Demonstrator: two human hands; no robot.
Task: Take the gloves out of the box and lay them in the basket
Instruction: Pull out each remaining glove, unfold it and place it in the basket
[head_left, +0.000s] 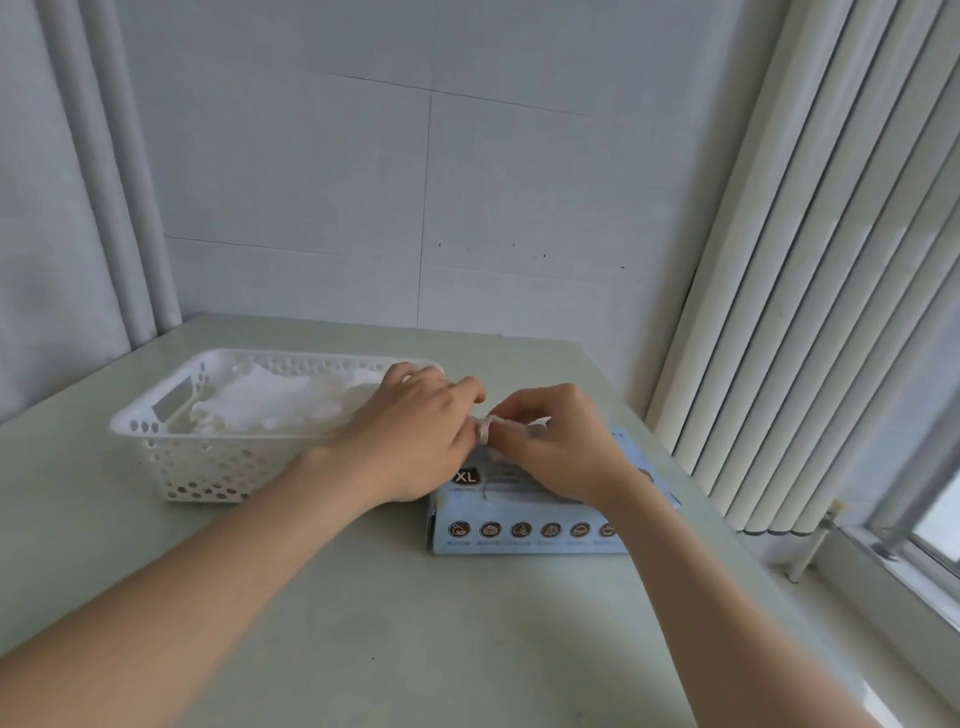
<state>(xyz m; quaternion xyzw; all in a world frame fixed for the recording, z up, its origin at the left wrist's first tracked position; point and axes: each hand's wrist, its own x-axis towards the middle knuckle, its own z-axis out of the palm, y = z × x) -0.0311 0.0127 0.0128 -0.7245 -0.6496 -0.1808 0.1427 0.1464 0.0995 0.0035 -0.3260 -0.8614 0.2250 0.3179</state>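
Note:
A light blue glove box (524, 522) marked XL lies flat on the table, right of centre. Above its top, my left hand (410, 441) and my right hand (556, 441) meet and both pinch a thin clear glove (485, 428) between their fingertips. Most of the glove is hidden by my fingers. To the left stands a white perforated basket (208, 467) with several clear gloves (291, 400) piled inside. My left hand hangs over the basket's right end.
The pale green table (415, 649) runs to a wall at the back. A white radiator (810, 312) and a window sill (893, 571) stand close on the right. White pipes (119, 208) rise at the back left.

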